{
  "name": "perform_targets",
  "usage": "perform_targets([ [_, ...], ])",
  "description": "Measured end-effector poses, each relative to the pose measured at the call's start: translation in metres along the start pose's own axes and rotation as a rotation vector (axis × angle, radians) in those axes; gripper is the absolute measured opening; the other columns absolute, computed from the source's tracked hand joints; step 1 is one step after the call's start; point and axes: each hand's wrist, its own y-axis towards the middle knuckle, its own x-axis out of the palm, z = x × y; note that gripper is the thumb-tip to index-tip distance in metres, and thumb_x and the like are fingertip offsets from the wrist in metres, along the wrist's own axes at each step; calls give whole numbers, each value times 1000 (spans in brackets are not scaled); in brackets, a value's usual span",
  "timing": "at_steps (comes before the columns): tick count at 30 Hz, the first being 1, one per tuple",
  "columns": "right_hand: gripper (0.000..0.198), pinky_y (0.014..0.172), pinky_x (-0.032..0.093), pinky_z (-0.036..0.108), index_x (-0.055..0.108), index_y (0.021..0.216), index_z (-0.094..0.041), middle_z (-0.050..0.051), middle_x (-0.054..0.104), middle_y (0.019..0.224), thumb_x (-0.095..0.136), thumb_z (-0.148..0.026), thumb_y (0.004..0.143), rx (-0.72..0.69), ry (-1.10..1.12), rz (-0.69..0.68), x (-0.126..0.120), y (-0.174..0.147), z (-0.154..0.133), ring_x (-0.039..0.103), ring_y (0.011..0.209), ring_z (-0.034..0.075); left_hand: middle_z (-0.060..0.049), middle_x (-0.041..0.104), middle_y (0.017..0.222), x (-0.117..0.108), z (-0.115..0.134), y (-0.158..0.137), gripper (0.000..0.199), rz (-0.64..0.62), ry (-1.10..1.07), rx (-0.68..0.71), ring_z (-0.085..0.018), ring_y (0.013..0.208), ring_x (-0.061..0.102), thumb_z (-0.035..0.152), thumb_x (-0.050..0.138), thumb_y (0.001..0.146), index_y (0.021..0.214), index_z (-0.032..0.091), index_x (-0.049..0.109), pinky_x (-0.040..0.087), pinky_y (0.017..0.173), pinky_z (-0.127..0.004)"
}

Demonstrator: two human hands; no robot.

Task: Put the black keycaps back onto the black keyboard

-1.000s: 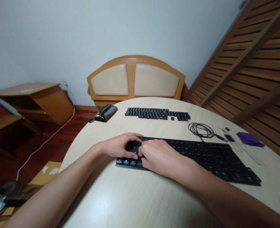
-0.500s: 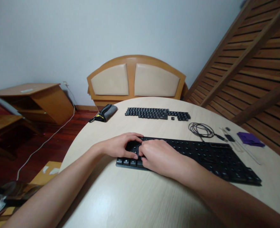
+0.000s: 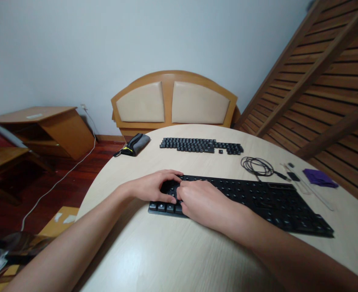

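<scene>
Two hands (image 3: 154, 185) (image 3: 201, 200), black keyboard (image 3: 270, 202) partly hidden beneath, forearms (image 3: 90, 230) cropped

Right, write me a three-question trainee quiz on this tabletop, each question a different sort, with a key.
1. True or false: the rows of loose keycaps lie beyond the keyboard, on the far side from the person.
2. Multiple choice: the folded cloth is (a) red, (b) purple, (c) green.
3. Short answer: which of the person's hands is nearer the pouch?

Key:
1. True.
2. (b) purple.
3. The left hand.
</scene>
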Motion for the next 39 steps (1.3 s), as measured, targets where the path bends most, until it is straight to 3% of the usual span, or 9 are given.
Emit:
perform_targets([
  [6,23,72,50,32,77,97,-16,13,78,98,55,-13,91,-5,58,-37,-6,-1,5,74,89,28,-15,49,149,-1,2,1,56,-7,-6,1,-31,138,48,36,82,79,128,19,62,35,117,-47],
  [15,24,71,47,29,78,94,-18,10,77,93,54,-13,91,-13,73,-47,-4,-1,10,72,85,24,-14,49,150,-1,2,0,58,-17,-3,-2,-31,138,47,36,82,79,131,20,61,34,117,-46],
  [22,21,65,40,27,78,82,-21,4,75,80,58,-15,86,-139,215,-29,-4,0,27,68,77,20,-14,49,150,-2,3,1,56,-22,1,5,-30,137,48,35,82,79,129,19,62,35,117,-45],
  [28,20,61,38,24,77,96,-22,1,74,84,62,-19,83,-182,383,-70,-4,0,38,62,67,14,-14,47,151,-1,1,0,59,-25,6,-14,-31,139,46,37,82,79,131,20,61,34,118,-46],
  [33,26,62,39,25,75,102,-21,3,73,93,73,-31,78,-189,358,-61,-5,-1,38,63,77,18,-13,49,150,-2,1,0,59,-14,-2,4,-32,137,47,36,82,78,131,21,62,35,116,-46],
  [39,22,60,36,25,74,101,-23,0,73,91,73,-33,81,-151,376,-73,-5,-1,39,63,72,15,-14,50,149,-2,4,1,57,-15,0,2,-32,137,48,34,83,77,129,21,63,35,116,-47],
])
